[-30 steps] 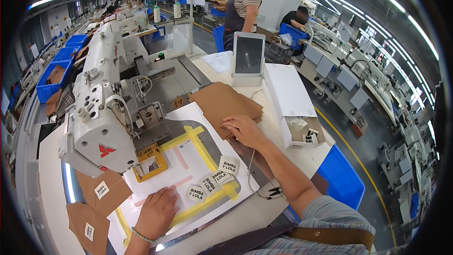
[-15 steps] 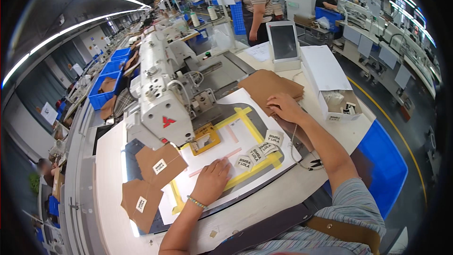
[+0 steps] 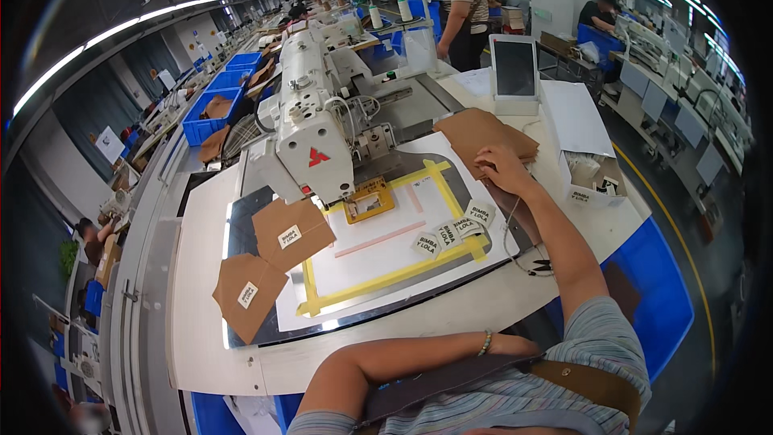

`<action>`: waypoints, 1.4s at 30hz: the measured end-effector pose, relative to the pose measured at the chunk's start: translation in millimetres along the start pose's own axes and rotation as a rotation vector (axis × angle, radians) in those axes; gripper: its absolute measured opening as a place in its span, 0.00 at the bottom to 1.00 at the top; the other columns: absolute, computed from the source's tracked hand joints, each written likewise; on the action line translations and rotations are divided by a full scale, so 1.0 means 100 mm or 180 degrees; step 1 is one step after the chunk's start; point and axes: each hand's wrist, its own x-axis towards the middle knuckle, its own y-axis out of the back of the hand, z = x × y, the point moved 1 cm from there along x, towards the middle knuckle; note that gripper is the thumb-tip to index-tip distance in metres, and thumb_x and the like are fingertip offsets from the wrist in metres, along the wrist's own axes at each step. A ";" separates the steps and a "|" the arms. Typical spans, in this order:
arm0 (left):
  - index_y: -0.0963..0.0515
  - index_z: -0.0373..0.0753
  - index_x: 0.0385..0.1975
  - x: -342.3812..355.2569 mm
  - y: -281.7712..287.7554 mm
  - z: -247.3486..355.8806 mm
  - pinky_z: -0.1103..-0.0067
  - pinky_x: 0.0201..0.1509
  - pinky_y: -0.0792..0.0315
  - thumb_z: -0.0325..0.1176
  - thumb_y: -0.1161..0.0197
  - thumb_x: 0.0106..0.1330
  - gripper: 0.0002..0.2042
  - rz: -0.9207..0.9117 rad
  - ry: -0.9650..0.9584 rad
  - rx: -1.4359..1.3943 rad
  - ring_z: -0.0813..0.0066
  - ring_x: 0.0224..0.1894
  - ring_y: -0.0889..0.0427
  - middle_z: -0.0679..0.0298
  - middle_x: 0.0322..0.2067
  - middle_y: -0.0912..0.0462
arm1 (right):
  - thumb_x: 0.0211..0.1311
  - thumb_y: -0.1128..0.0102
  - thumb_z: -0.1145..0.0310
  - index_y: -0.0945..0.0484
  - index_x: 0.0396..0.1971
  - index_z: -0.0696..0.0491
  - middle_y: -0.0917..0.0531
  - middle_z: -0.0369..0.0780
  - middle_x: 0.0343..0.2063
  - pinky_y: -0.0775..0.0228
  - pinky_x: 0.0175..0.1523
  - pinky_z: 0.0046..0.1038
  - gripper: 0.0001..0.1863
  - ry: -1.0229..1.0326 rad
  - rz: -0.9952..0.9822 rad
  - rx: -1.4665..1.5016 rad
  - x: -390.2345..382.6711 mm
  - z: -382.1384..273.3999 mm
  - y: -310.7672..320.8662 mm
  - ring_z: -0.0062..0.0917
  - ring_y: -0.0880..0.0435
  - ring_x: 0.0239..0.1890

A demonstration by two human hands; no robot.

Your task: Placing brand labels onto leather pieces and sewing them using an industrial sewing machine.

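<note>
My right hand [image 3: 501,165] rests on the near edge of a stack of brown pieces [image 3: 483,125], fingers loosely bent and apart. My left hand [image 3: 507,344] is drawn against my body by the dark strap, its fingers hidden. A white template sheet [image 3: 362,270] with yellow tape lies under the sewing machine [image 3: 314,145], whose yellow clamp [image 3: 372,213] sits on it. Several square white labels [image 3: 449,235] lie on the sheet's right part. Two brown pieces [image 3: 283,217], each with a white label, lie at its left.
A tablet on a stand [image 3: 514,68] and a white box of labels [image 3: 576,125] stand at right. Blue bins [image 3: 213,125] line the left; another [image 3: 660,290] is below the table's right edge. A cord with snips [image 3: 539,266] lies by my right arm. Co-workers [image 3: 467,12] are behind.
My left hand has left the template sheet and moved down to my body. My right hand stays at the brown stack. The view has swung, moving the machine rightward in the picture.
</note>
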 end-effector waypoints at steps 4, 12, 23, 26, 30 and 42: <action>0.23 0.23 0.55 0.31 -0.17 -0.18 0.68 0.66 0.29 0.35 0.51 0.80 0.19 -0.0511 0.0684 -0.0516 0.63 0.56 0.20 0.49 0.55 0.16 | 0.62 0.33 0.72 0.12 0.45 0.54 0.14 0.42 0.49 0.26 0.62 0.42 0.11 -0.0018 -0.0089 0.0124 0.02 0.01 0.01 0.42 0.18 0.55; 0.24 0.22 0.54 0.50 -0.32 -0.64 0.66 0.60 0.26 0.30 0.47 0.76 0.16 -0.0520 -0.0084 0.0266 0.59 0.52 0.18 0.44 0.52 0.16 | 0.61 0.32 0.74 0.12 0.44 0.54 0.15 0.43 0.48 0.25 0.61 0.41 0.12 0.0022 -0.0044 0.0204 0.02 0.03 0.00 0.43 0.18 0.54; 0.19 0.24 0.33 0.79 -0.19 -0.46 0.61 0.42 0.27 0.31 0.37 0.66 0.12 -0.0461 -0.0642 0.0063 0.54 0.34 0.18 0.39 0.34 0.15 | 0.63 0.35 0.72 0.11 0.43 0.54 0.14 0.43 0.50 0.25 0.61 0.42 0.11 0.0045 0.0018 0.0172 0.00 0.06 -0.03 0.43 0.17 0.55; 0.18 0.26 0.40 0.74 -0.18 -0.27 0.64 0.43 0.25 0.30 0.37 0.67 0.11 -0.0578 -0.0432 0.0400 0.54 0.36 0.17 0.40 0.38 0.15 | 0.64 0.36 0.72 0.11 0.43 0.55 0.12 0.43 0.48 0.24 0.60 0.41 0.11 0.0002 0.0008 0.0148 0.03 0.06 -0.03 0.43 0.16 0.52; 0.18 0.31 0.50 0.35 -0.05 0.20 0.68 0.49 0.22 0.28 0.37 0.71 0.12 0.0188 -0.0332 0.0301 0.60 0.43 0.12 0.49 0.41 0.12 | 0.66 0.38 0.73 0.12 0.43 0.56 0.11 0.45 0.45 0.23 0.57 0.42 0.10 -0.0109 0.0122 0.0190 0.05 0.01 -0.02 0.45 0.15 0.50; 0.15 0.34 0.41 -1.38 0.83 1.25 0.76 0.39 0.18 0.18 0.31 0.65 0.07 0.2884 0.0123 0.2152 0.66 0.37 0.12 0.56 0.36 0.13 | 0.70 0.40 0.68 0.12 0.46 0.56 0.11 0.48 0.42 0.23 0.53 0.45 0.12 -0.0592 0.0780 0.0164 0.20 -0.05 0.12 0.48 0.14 0.47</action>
